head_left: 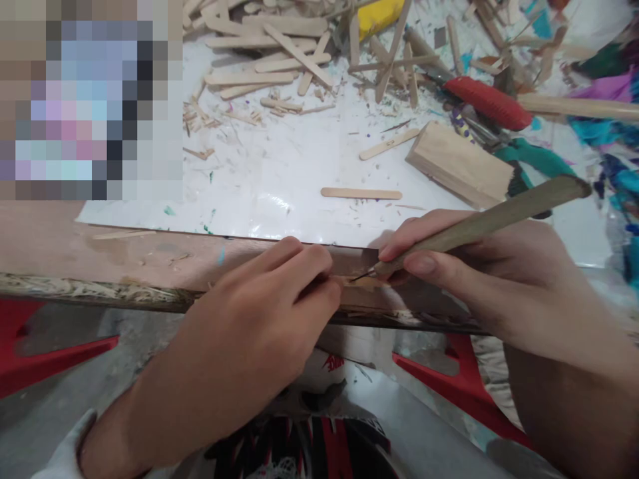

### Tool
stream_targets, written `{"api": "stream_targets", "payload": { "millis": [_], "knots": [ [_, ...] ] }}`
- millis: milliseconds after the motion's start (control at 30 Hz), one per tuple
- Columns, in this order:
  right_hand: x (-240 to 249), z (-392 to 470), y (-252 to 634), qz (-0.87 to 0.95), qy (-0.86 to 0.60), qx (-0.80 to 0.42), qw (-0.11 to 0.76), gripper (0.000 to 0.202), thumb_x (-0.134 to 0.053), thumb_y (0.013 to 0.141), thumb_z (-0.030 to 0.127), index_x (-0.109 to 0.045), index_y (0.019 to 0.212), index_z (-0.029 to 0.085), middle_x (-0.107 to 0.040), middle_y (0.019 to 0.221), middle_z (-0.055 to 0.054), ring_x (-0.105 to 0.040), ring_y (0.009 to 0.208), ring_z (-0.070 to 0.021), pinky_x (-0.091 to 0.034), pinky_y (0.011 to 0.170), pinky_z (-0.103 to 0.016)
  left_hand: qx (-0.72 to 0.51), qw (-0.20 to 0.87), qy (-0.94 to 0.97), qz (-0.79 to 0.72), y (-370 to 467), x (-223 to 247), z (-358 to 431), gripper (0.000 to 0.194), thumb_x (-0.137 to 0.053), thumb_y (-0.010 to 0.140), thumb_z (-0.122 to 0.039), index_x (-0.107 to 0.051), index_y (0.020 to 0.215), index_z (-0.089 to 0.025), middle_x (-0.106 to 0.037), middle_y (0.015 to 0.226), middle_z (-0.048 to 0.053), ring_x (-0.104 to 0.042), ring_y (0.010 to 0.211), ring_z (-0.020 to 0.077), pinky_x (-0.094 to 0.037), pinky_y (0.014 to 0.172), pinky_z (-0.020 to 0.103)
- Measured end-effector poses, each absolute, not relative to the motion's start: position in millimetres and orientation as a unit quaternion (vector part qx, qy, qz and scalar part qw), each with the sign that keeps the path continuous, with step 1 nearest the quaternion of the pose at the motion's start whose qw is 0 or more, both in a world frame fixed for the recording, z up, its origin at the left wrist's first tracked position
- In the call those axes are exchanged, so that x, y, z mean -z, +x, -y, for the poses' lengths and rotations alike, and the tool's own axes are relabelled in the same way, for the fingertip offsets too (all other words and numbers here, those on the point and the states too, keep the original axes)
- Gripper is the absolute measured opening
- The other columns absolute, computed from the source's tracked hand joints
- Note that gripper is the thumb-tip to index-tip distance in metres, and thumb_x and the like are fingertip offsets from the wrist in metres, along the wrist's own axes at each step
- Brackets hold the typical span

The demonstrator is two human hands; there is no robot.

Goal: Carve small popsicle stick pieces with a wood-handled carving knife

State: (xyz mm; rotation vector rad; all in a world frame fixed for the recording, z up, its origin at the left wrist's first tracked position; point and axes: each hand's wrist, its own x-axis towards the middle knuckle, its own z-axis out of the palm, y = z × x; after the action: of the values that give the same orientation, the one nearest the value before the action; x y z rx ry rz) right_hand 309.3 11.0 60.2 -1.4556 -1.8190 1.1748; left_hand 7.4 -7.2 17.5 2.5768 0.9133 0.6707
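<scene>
My right hand (449, 266) is wrapped round the thick wooden handle of a carving knife (499, 209), its handle pointing up to the right. The thin dark metal tip reaches down to a small piece of wood (367, 281) at the table's front edge. My left hand (269, 306) is closed, with thumb and bent fingers pinching the left end of that piece, which is mostly hidden. Just beyond my hands, a craft stick (361, 193) lies flat on the white board (299, 219).
A heap of craft sticks (284, 26) lies at the back. A wood block (459, 163), a red-handled tool (486, 101) and green-handled pliers (542, 156) are at the right. Splinters litter the board. Red chair parts (464, 386) show below the table edge. The upper left is pixelated.
</scene>
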Motion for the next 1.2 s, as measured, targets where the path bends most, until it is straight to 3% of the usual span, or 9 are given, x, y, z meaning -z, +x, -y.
{"api": "stream_targets", "payload": {
  "millis": [100, 167, 333, 500, 700, 867, 1200],
  "knots": [
    [-69.1, -21.3, 304.0, 0.664, -0.535, -0.475, 0.216, 0.046, -0.09, 0.117, 0.072, -0.092, 0.102, 0.029, -0.083, 0.08, -0.002, -0.073, 0.061, -0.0191, -0.053, 0.05, -0.033, -0.239, 0.179, 0.896, -0.328, 8.5, -19.0, 6.7, 0.033, -0.062, 0.13, -0.002, -0.082, 0.111, -0.021, -0.08, 0.118, 0.003, -0.075, 0.107, 0.0244, -0.065, 0.103, 0.042],
    [-75.4, -34.1, 301.4, 0.673, -0.52, -0.495, 0.176, 0.051, -0.086, 0.118, 0.076, -0.09, 0.101, 0.027, -0.083, 0.081, -0.001, -0.076, 0.065, -0.0188, -0.056, 0.056, -0.033, -0.238, 0.181, 0.895, -0.332, 9.6, -20.4, 6.8, 0.035, -0.061, 0.129, 0.0, -0.084, 0.113, -0.02, -0.082, 0.119, 0.003, -0.077, 0.108, 0.0241, -0.066, 0.102, 0.042],
    [-84.4, -73.4, 294.8, 0.726, -0.421, -0.538, 0.077, 0.036, -0.076, 0.126, 0.053, -0.09, 0.109, 0.025, -0.089, 0.097, -0.001, -0.083, 0.087, -0.0193, -0.064, 0.076, -0.032, -0.245, 0.188, 0.886, -0.345, 12.7, -23.1, 8.5, 0.043, -0.054, 0.128, 0.005, -0.09, 0.121, -0.018, -0.087, 0.123, 0.003, -0.081, 0.113, 0.0239, -0.069, 0.106, 0.041],
    [-83.4, -94.6, 289.5, 0.729, -0.396, -0.559, -0.003, 0.052, -0.076, 0.126, 0.064, -0.087, 0.1, 0.021, -0.086, 0.09, -0.004, -0.081, 0.082, -0.0193, -0.061, 0.07, -0.032, -0.246, 0.17, 0.895, -0.33, 11.1, -23.2, 7.4, 0.044, -0.054, 0.125, 0.007, -0.091, 0.129, -0.017, -0.088, 0.129, 0.005, -0.083, 0.118, 0.0258, -0.07, 0.109, 0.044],
    [-82.5, -88.5, 293.6, 0.701, -0.398, -0.589, 0.054, 0.033, -0.08, 0.127, 0.048, -0.088, 0.106, 0.024, -0.086, 0.091, -0.001, -0.08, 0.08, -0.0177, -0.062, 0.073, -0.031, -0.226, 0.143, 0.911, -0.313, 10.5, -23.5, 4.1, 0.046, -0.051, 0.124, 0.008, -0.09, 0.13, -0.017, -0.088, 0.125, 0.006, -0.083, 0.113, 0.0256, -0.072, 0.107, 0.043],
    [-81.9, -77.3, 295.0, 0.709, -0.402, -0.573, 0.087, 0.04, -0.083, 0.124, 0.063, -0.09, 0.112, 0.026, -0.09, 0.098, -0.001, -0.082, 0.087, -0.0192, -0.064, 0.077, -0.031, -0.222, 0.145, 0.912, -0.313, 10.8, -23.9, 5.9, 0.043, -0.054, 0.126, 0.005, -0.091, 0.131, -0.015, -0.086, 0.121, 0.006, -0.082, 0.111, 0.026, -0.072, 0.105, 0.044],
    [-84.2, -77.3, 293.6, 0.734, -0.399, -0.541, 0.098, 0.024, -0.078, 0.124, 0.043, -0.089, 0.109, 0.027, -0.085, 0.093, 0.0, -0.075, 0.081, -0.0193, -0.056, 0.072, -0.034, -0.232, 0.163, 0.902, -0.327, 11.2, -21.8, 5.3, 0.04, -0.057, 0.128, 0.003, -0.092, 0.127, -0.017, -0.083, 0.119, 0.004, -0.08, 0.111, 0.0252, -0.069, 0.104, 0.044]
  ]
}}
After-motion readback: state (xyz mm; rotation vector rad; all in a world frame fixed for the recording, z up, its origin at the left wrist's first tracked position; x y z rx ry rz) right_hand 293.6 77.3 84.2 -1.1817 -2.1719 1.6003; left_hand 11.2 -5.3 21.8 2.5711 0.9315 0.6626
